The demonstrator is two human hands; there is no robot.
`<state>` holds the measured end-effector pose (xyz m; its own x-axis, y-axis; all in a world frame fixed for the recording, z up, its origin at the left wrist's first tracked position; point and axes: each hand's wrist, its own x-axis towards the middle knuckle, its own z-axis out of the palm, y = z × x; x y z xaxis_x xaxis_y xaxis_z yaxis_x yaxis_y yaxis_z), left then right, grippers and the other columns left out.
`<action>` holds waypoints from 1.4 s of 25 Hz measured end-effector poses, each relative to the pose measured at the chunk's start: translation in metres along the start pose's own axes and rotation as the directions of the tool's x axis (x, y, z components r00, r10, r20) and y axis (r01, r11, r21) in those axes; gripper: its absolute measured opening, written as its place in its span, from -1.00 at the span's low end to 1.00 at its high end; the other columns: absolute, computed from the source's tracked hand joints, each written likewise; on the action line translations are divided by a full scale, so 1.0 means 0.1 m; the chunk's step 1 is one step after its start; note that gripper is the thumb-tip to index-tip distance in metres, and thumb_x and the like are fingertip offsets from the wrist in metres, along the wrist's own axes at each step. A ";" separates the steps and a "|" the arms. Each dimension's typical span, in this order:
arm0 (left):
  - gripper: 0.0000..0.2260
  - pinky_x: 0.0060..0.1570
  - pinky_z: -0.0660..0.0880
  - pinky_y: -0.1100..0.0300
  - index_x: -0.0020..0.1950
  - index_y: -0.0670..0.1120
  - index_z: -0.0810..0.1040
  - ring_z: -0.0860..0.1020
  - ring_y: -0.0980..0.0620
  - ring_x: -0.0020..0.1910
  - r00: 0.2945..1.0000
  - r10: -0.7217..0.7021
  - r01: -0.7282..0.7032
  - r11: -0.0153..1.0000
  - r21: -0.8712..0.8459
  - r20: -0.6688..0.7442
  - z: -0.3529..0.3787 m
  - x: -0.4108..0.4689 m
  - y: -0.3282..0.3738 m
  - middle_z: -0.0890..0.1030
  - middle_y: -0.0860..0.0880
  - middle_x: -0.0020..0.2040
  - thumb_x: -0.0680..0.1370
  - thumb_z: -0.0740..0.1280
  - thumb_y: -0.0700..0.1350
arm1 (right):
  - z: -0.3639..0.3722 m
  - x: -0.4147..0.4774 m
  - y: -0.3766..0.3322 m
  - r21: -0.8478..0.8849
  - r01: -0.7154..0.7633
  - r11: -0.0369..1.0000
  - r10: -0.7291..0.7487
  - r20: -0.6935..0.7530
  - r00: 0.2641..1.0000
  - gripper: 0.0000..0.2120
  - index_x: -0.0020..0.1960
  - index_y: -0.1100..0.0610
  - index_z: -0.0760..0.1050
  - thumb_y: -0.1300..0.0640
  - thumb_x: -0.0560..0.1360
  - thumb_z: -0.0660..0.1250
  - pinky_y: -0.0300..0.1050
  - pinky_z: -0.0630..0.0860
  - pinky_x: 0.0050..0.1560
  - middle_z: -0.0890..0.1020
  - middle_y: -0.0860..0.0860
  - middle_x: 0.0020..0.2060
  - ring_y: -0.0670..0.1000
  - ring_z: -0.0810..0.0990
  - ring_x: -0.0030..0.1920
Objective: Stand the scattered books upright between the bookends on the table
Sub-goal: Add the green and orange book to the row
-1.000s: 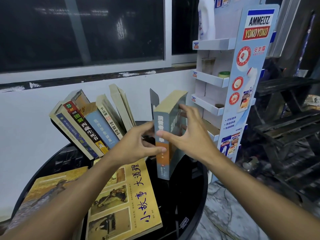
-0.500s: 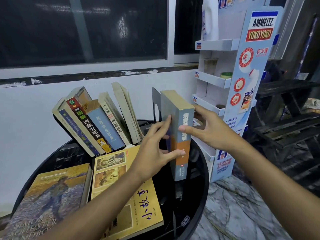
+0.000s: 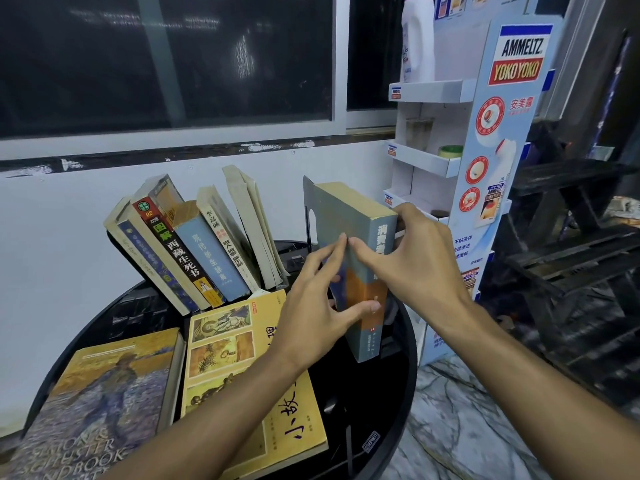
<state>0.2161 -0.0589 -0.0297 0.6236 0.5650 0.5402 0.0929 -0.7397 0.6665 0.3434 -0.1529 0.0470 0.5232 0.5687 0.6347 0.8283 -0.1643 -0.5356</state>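
A thick grey and orange book point(image 3: 360, 237) stands upright at the right of the round black table point(image 3: 398, 403), beside a grey metal bookend point(image 3: 309, 216). My left hand point(image 3: 311, 299) presses its left cover, thumb across the spine. My right hand point(image 3: 412, 258) grips its spine and right side. Several books point(image 3: 194, 244) lean to the left at the back. A yellow book point(image 3: 242, 372) and a Van Gogh cover book point(image 3: 104, 400) lie flat in front. The left bookend is hidden.
A white wall and dark window run behind the table. A blue and white cardboard display stand point(image 3: 491, 161) rises just right of the table. Dark wooden furniture point(image 3: 571, 237) fills the far right. Marble floor point(image 3: 460, 427) shows below.
The grey and orange book has turned so its spine faces me and now stands straighter. Both hands moved closer together on it, fingertips nearly touching.
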 end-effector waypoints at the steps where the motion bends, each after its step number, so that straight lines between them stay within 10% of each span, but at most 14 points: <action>1: -0.08 0.09 0.63 0.16 0.61 0.25 0.11 0.47 0.17 0.30 1.000 0.006 -0.006 1.000 0.001 0.022 -0.04 0.00 -0.02 0.32 0.28 0.41 0.37 0.53 0.24 | 0.00 -0.01 -0.01 -0.004 0.006 1.000 -0.006 -0.012 1.000 -0.53 0.05 0.14 0.48 -0.20 0.41 0.50 -0.13 0.57 -0.24 0.61 -0.04 -0.17 -0.06 0.58 -0.22; 15: -0.42 0.45 0.34 -0.10 0.58 -0.04 0.31 0.29 -0.03 0.52 0.986 0.137 -0.050 0.798 0.601 -0.100 -1.08 0.93 -0.59 0.37 -0.01 0.53 0.58 0.41 -0.07 | 0.05 0.10 -0.13 0.069 0.078 0.995 -0.071 -0.103 0.992 -0.63 0.06 0.12 0.51 -0.08 0.44 0.52 -0.20 0.55 -0.24 0.67 -0.02 -0.12 -0.05 0.60 -0.24; 23: -0.40 0.41 0.28 -0.16 0.55 0.04 0.36 0.27 -0.11 0.52 0.989 0.095 0.028 0.620 0.784 -0.111 -1.33 1.38 -0.64 0.32 -0.04 0.57 0.54 0.42 0.14 | 0.29 0.43 -0.30 0.095 0.120 0.988 -0.109 -0.108 0.988 -0.64 -0.02 0.16 0.52 -0.11 0.43 0.49 0.02 0.57 -0.21 0.67 0.02 -0.20 0.04 0.61 -0.23; 35: -0.61 0.30 0.47 -0.05 0.33 -0.10 0.59 0.50 -0.10 0.32 0.995 -0.011 0.073 0.781 0.620 -0.102 -1.47 1.43 -0.80 0.57 -0.09 0.30 0.55 0.43 0.02 | 0.85 0.83 -0.48 0.131 0.157 0.979 -0.145 -0.101 0.984 -0.64 -0.10 0.09 0.34 -0.07 0.46 0.49 -0.51 0.32 -0.38 0.49 -0.03 -0.24 -0.26 0.37 -0.36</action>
<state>0.1839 0.1347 0.0691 0.5398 0.6077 0.5825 0.5991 -0.7634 0.2413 0.3297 -0.0296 0.0780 0.4154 0.5017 0.7588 0.8670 0.0340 -0.4971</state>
